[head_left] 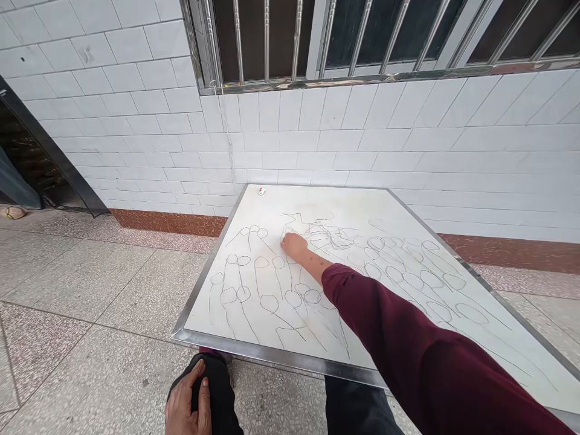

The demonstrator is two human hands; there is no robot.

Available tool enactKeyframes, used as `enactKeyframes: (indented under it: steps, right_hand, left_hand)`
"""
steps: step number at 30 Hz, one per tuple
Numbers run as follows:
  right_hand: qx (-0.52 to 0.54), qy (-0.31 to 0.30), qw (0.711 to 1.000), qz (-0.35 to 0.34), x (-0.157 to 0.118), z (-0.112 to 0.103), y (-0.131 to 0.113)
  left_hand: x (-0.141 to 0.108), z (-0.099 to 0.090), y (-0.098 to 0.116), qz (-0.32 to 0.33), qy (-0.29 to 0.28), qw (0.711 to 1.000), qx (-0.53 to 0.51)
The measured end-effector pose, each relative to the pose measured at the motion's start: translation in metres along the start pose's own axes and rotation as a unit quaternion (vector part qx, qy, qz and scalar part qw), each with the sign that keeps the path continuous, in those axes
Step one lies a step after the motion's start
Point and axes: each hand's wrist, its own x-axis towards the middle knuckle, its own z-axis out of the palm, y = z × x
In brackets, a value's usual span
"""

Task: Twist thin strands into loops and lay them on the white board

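Observation:
My right hand (pixel 293 246), at the end of a maroon sleeve, is closed and rests on the white board (pixel 272 205) near its upper middle. Whatever its fingers hold is too small or hidden to make out. Thin dark loops and lines (pixel 335 237) cover much of the board around the hand. Off the board, my left hand (pixel 188 402) lies on my dark-trousered knee with its fingers apart and nothing in it.
The board has a metal edge (pixel 290 356). A small white and red object (pixel 261 191) sits at its far left corner. Behind stands a white tiled wall (pixel 317 145) with a barred window (pixel 353 36). A doorway is at the left.

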Motion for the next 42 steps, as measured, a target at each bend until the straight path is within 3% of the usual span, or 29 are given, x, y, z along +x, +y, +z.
enactKeyframes:
  steps: [6, 9, 11, 13, 16, 18, 20, 22, 27, 31, 36, 42]
  right_hand:
    - [0.037, 0.028, 0.999, -0.023, -0.017, -0.011, -0.001]
    - [0.069, 0.068, 0.993, -0.068, -0.042, -0.025, 0.005]
    - [0.089, 0.096, 0.985, -0.112, -0.070, -0.033, 0.010]
    - [0.103, 0.127, 0.973, -0.166, -0.107, -0.035, 0.015]
    - [0.115, 0.158, 0.947, -0.256, -0.171, -0.027, 0.022]
    - [0.103, 0.236, 0.881, -0.398, -0.211, -0.019, 0.027]
    - [0.094, 0.278, 0.824, -0.484, -0.243, -0.013, 0.033]
    - [0.078, 0.282, 0.801, -0.523, -0.265, -0.011, 0.038]
    - [0.056, 0.249, 0.809, -0.530, -0.285, -0.015, 0.048]
    - [0.077, 0.261, 0.813, -0.515, -0.294, -0.014, 0.045]
    - [0.102, 0.274, 0.811, -0.506, -0.306, -0.008, 0.036]
    - [0.137, 0.284, 0.818, -0.482, -0.311, 0.006, 0.042]
  left_hand:
    - [-0.001, -0.001, -0.003, -0.008, 0.007, 0.999, -0.032]
    - [-0.005, -0.001, -0.004, -0.009, 0.039, 0.996, -0.083]
    - [-0.004, -0.004, 0.006, -0.037, 0.068, 0.990, -0.120]
    - [0.005, -0.009, 0.032, -0.102, 0.077, 0.976, -0.177]
    - [0.034, -0.024, 0.095, -0.208, 0.036, 0.914, -0.345]
    - [0.058, -0.034, 0.139, -0.191, -0.019, 0.884, -0.427]
    - [0.075, -0.040, 0.172, -0.168, -0.061, 0.868, -0.464]
    - [0.079, -0.042, 0.191, -0.155, -0.083, 0.849, -0.499]
    - [0.056, -0.045, 0.204, -0.160, -0.043, 0.833, -0.528]
    - [0.043, -0.046, 0.211, -0.165, -0.020, 0.830, -0.532]
    - [0.035, -0.048, 0.226, -0.165, -0.021, 0.822, -0.545]
    - [0.027, -0.049, 0.233, -0.136, -0.018, 0.829, -0.543]
